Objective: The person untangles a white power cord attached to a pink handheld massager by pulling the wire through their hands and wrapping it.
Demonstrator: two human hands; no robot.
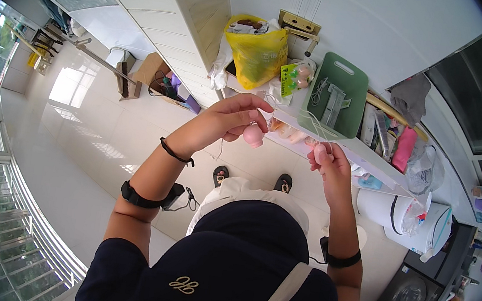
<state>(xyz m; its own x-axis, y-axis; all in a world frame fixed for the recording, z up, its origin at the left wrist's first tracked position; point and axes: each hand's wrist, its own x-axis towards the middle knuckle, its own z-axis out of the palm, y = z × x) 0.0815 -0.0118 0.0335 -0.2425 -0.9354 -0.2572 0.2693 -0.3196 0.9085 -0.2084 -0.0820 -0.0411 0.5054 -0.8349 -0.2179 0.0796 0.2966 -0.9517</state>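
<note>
My left hand has its fingers bent around a small pink bulb-shaped piece with a narrow end that points down. A thin white cord hangs below this hand. Between thumb and fingers, my right hand pinches a pink, smooth, rounded piece, partly covered by the fingertips. Thin white cord loops rise from the right hand in front of the shelf. Whether the two pink pieces are joined by the cord cannot be told. Both hands are held up before the shelf edge, apart from each other.
On the shelf stand a stuffed yellow plastic bag, a green plastic bin with a few items inside, and a green-labelled pack. White cylindrical containers stand at right. A cardboard box sits on the floor at left.
</note>
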